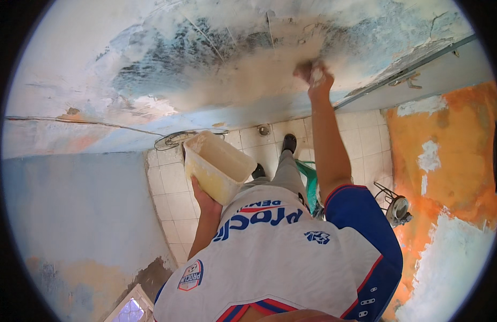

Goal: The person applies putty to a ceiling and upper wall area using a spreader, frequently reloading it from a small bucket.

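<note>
My right hand [313, 75] is stretched out against the peeling blue and white wall [152, 64]. Its fingers are closed on a small pale tool [316, 75], pressed into a smear of wet beige plaster [243, 80]; I cannot tell what kind of tool it is. My left hand [205, 202] holds a cream plastic tub [216, 166] from underneath, close to my chest and tilted, with its open mouth facing up and to the right. My white and blue shirt fills the lower middle. Below it my grey trouser legs and black shoes [288, 143] stand on white floor tiles [168, 198].
A coil of wire [173, 140] lies on the tiles at the wall's foot, near a round floor drain [263, 129]. A green object [311, 185] is by my right leg. A wire-caged round device [397, 207] sits by the orange patched wall [452, 161]. A thin metal pipe [409, 67] runs along the wall.
</note>
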`<state>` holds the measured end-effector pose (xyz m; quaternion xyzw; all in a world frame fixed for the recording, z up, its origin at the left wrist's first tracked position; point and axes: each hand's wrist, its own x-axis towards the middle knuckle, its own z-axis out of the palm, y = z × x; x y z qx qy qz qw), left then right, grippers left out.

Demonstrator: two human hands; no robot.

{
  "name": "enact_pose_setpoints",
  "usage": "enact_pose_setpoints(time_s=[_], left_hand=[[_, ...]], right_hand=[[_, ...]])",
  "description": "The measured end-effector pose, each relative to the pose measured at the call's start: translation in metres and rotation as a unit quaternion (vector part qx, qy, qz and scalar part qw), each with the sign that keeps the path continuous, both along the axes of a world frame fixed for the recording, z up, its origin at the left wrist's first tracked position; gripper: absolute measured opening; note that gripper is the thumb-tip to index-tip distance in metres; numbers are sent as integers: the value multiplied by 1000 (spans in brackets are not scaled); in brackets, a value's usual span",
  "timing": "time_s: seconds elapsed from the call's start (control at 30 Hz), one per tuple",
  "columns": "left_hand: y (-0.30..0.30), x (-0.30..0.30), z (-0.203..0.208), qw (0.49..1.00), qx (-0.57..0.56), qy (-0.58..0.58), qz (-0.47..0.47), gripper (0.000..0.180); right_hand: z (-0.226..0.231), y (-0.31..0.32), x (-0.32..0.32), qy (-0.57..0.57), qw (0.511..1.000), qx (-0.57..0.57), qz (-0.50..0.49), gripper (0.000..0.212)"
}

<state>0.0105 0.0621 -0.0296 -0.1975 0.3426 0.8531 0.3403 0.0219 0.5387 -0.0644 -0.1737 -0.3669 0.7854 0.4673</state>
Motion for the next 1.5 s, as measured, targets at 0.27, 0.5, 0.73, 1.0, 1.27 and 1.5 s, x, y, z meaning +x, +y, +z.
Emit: enact_pose_setpoints(time_s=[0.27,0.5,0.73,1.0,1.27,1.5], left_hand=[[22,-8,7,998,37,39,19,63],[23,-5,7,998,61,17,26,64],[5,4,-11,1000,8,-1,10,64],[10,-2,15,1000,-6,13,25,64],[31,-12,5,998,60,11,14,64],[14,-3,-15,999,37,-7,8,64]], right_hand=[[285,-63,32,-21,992,66,-101,14],[67,-57,65,-13,999,16,-48,22],[-181,-13,65,-195,968,-153,-33,19],[68,14,4,-108,991,-77,11,17],[267,-63,72,25,997,48,-59,26],[-20,-50,69,-72,997,-15,9,24]])
